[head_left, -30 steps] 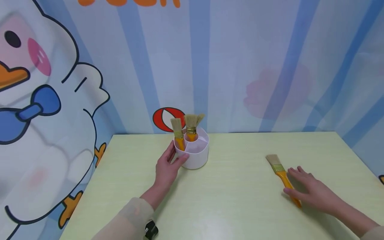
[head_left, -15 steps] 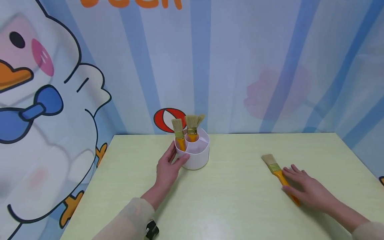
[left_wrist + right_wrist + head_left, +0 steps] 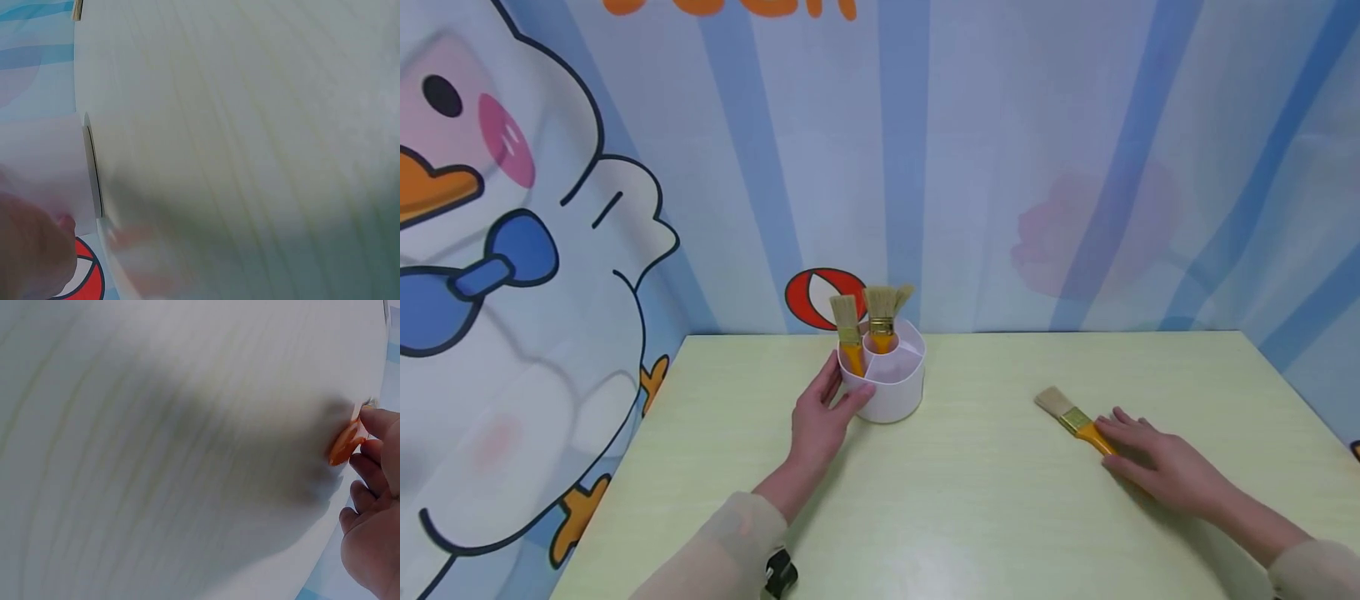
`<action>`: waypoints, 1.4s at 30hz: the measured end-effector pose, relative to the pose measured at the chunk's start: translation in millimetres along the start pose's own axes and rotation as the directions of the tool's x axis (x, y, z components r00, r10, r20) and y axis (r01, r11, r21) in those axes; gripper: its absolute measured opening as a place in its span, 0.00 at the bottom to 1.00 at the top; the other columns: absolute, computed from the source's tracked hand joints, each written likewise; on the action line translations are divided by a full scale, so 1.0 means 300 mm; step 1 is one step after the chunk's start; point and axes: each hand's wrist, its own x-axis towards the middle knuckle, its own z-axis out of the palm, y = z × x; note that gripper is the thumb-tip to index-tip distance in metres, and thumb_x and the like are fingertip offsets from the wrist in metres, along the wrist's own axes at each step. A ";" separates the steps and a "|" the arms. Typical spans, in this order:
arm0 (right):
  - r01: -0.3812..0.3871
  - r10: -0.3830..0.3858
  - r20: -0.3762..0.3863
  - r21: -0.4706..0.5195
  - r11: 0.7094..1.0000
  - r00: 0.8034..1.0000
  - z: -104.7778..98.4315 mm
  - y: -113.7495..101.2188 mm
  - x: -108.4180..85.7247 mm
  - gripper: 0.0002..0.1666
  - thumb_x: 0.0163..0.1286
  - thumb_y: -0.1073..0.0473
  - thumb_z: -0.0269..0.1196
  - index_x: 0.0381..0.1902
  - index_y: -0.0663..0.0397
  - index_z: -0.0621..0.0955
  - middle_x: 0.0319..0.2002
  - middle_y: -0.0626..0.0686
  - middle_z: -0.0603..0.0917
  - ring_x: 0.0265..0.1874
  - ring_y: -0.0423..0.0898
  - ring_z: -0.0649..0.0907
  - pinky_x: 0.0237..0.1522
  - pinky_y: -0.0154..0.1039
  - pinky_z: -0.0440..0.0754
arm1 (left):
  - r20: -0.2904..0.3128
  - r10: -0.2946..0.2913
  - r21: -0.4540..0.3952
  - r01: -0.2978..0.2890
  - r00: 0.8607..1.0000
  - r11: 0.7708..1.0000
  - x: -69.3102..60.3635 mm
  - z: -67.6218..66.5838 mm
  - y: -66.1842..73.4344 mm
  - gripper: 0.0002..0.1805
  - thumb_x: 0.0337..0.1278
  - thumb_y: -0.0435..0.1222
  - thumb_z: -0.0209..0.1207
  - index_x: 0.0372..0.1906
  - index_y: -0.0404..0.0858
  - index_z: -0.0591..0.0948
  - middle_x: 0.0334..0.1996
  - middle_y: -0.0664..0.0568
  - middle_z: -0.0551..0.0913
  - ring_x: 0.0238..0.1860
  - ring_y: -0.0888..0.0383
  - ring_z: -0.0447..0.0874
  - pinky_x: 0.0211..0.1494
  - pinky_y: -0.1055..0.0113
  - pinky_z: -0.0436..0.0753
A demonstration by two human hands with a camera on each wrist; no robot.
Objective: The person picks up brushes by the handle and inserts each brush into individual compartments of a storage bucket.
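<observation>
My left hand (image 3: 817,421) holds a white round divided pen holder (image 3: 891,400) by its left side, thumb at the front and fingers at the side. Inside it stand bristle paintbrushes with orange handles: one paintbrush (image 3: 850,333) in the left compartment and another paintbrush (image 3: 880,312) in the central cup, with more bristles showing behind. On the right, my right hand (image 3: 1168,467) pinches the orange handle of a flat paintbrush (image 3: 1078,422) between thumb and fingers. Its bristles point to the far left, and the hand covers the handle's end. The right wrist view shows the orange handle (image 3: 345,445) at the fingertips.
The pale wooden table (image 3: 985,500) ends at a far edge against a blue striped backdrop (image 3: 970,167) with a cartoon duck printed at the left. A wide stretch of tabletop lies between the two hands.
My right hand has shifted slightly left, and the paintbrush has moved left with it and turned, its bristles swinging further left. The left hand and pen holder have stayed in place.
</observation>
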 end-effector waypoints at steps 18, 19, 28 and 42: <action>0.089 -0.094 -0.074 -0.067 0.994 0.993 0.033 -0.023 0.042 0.27 0.68 0.63 0.75 0.65 0.59 0.86 0.63 0.65 0.85 0.59 0.67 0.86 0.56 0.66 0.85 | 0.002 -0.006 0.010 0.006 1.000 1.000 0.001 -0.002 0.006 0.47 0.64 0.47 0.75 0.84 0.51 0.65 0.82 0.52 0.66 0.82 0.51 0.64 0.73 0.55 0.78; 0.091 -0.096 -0.082 -0.073 0.993 0.992 0.036 -0.025 0.044 0.27 0.68 0.63 0.75 0.64 0.59 0.86 0.62 0.65 0.86 0.58 0.66 0.86 0.56 0.65 0.86 | 0.005 -0.002 0.012 0.002 1.000 1.000 0.002 -0.003 0.005 0.47 0.64 0.47 0.75 0.84 0.50 0.65 0.82 0.52 0.66 0.82 0.50 0.64 0.73 0.55 0.78; 0.116 -0.136 -0.145 -0.140 0.983 0.980 0.063 -0.039 0.066 0.23 0.63 0.65 0.78 0.57 0.55 0.90 0.52 0.59 0.92 0.48 0.58 0.92 0.45 0.54 0.91 | 0.018 0.013 0.038 -0.013 1.000 0.999 0.005 -0.006 -0.004 0.49 0.64 0.48 0.74 0.85 0.49 0.63 0.82 0.52 0.65 0.82 0.49 0.64 0.72 0.54 0.79; 0.172 -0.215 -0.188 -0.219 0.960 0.958 0.060 -0.060 0.106 0.20 0.59 0.69 0.78 0.51 0.55 0.92 0.42 0.53 0.94 0.38 0.52 0.93 0.37 0.50 0.92 | 0.013 0.005 0.046 -0.005 1.000 0.999 -0.001 -0.003 0.002 0.48 0.66 0.49 0.73 0.85 0.50 0.63 0.82 0.53 0.65 0.82 0.49 0.64 0.72 0.54 0.80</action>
